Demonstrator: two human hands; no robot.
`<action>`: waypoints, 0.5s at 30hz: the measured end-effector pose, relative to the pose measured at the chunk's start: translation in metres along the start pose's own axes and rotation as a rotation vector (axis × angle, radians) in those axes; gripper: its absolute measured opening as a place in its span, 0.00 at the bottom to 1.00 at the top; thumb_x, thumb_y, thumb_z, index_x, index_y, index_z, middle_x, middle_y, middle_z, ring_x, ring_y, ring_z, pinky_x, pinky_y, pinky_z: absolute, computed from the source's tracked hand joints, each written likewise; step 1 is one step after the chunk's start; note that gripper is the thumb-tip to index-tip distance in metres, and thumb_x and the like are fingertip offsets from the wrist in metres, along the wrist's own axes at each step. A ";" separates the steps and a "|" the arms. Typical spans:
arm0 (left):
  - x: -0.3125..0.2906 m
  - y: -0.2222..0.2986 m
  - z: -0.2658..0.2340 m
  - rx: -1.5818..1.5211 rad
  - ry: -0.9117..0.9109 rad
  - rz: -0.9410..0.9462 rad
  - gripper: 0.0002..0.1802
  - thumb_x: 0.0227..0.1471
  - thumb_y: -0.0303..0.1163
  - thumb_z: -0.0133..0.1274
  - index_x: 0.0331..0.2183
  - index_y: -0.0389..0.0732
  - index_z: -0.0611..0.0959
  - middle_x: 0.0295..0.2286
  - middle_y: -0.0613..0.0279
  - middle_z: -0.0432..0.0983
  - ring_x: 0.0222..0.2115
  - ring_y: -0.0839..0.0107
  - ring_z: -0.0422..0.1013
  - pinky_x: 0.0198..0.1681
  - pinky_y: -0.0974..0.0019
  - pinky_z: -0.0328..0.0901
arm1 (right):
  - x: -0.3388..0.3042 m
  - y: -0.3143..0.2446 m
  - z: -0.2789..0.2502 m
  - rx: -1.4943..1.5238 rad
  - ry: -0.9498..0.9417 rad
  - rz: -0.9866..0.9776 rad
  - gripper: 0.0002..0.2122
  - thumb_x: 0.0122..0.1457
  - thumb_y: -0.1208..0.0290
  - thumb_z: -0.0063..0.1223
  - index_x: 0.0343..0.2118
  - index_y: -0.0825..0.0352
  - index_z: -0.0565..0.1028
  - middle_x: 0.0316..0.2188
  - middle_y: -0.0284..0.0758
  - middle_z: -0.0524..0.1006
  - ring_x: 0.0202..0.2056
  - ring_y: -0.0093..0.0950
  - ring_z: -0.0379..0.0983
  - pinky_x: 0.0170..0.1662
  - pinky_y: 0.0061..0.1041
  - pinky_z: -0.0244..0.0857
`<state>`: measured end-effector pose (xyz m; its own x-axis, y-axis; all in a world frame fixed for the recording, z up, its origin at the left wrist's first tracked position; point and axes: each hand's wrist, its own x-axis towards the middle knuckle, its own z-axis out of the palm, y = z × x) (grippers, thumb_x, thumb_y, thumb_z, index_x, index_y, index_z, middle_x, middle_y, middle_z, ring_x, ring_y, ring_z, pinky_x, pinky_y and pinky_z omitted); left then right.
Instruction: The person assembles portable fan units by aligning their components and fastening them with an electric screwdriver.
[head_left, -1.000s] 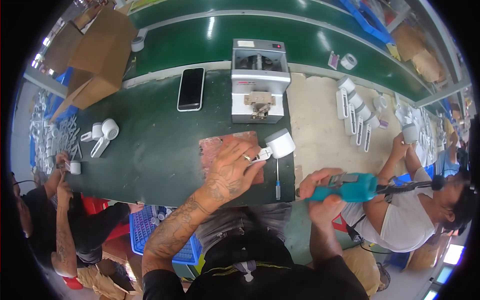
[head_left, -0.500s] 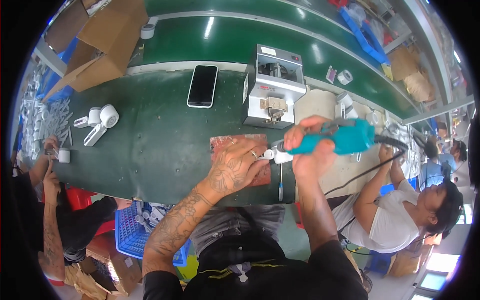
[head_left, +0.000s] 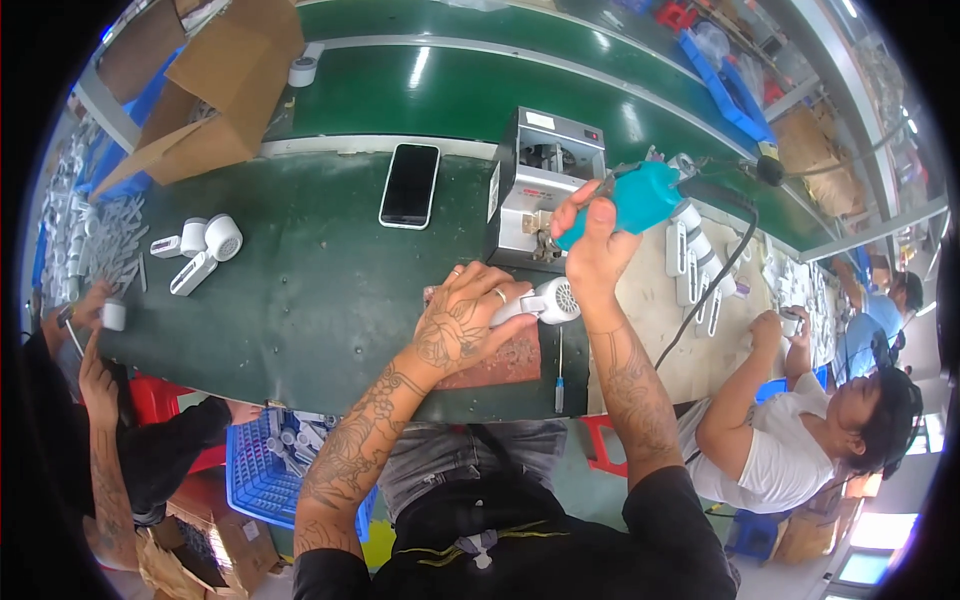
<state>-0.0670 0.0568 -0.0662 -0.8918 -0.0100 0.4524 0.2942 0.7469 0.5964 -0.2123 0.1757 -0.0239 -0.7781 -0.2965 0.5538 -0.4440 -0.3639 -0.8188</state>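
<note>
My left hand is closed round the handle of a small white handheld fan, whose round grille faces up. It rests over a worn reddish mat on the green table. My right hand grips a teal electric screwdriver with a dark cord. The tool's front end is by the metal front of a grey box-shaped screw feeder; whether its tip touches there I cannot tell. A slim hand screwdriver with a blue handle lies just right of the mat.
A phone lies left of the feeder. White fan units stand at the left, more at the right. A cardboard box occupies the far left corner. A blue basket sits below the edge. People work on both sides.
My right hand has lifted the electric screwdriver off the fan and carried it up to the screw feeder. In my left hand the fan has turned, so its grille now shows.
</note>
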 end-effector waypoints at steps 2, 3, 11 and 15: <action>-0.001 -0.001 -0.001 -0.005 -0.012 -0.019 0.19 0.54 0.43 0.62 0.44 0.44 0.86 0.39 0.61 0.77 0.43 0.59 0.72 0.51 0.53 0.66 | 0.000 -0.004 0.003 0.044 0.016 0.034 0.18 0.68 0.56 0.55 0.39 0.71 0.72 0.22 0.32 0.73 0.22 0.23 0.71 0.27 0.24 0.66; -0.002 -0.002 -0.002 -0.006 -0.017 -0.042 0.20 0.53 0.44 0.63 0.45 0.43 0.86 0.39 0.60 0.77 0.43 0.58 0.72 0.52 0.53 0.66 | -0.003 -0.008 0.004 0.044 0.017 0.036 0.18 0.68 0.56 0.55 0.39 0.71 0.72 0.22 0.32 0.73 0.22 0.23 0.71 0.27 0.24 0.66; 0.000 0.001 -0.004 -0.018 -0.018 -0.051 0.20 0.51 0.43 0.65 0.44 0.42 0.86 0.38 0.60 0.78 0.42 0.58 0.73 0.51 0.54 0.67 | -0.029 -0.031 0.005 0.087 -0.066 0.144 0.19 0.69 0.56 0.54 0.42 0.73 0.73 0.22 0.32 0.73 0.23 0.22 0.71 0.27 0.22 0.66; -0.001 -0.001 -0.004 -0.028 -0.022 -0.049 0.20 0.50 0.41 0.67 0.43 0.41 0.87 0.38 0.60 0.78 0.42 0.57 0.73 0.50 0.55 0.68 | -0.031 -0.025 0.007 0.077 -0.072 0.160 0.20 0.68 0.56 0.54 0.41 0.73 0.73 0.22 0.32 0.73 0.23 0.22 0.71 0.26 0.23 0.66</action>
<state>-0.0651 0.0540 -0.0643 -0.9125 -0.0315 0.4078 0.2591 0.7270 0.6359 -0.1738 0.1875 -0.0194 -0.8008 -0.4178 0.4291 -0.2799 -0.3724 -0.8849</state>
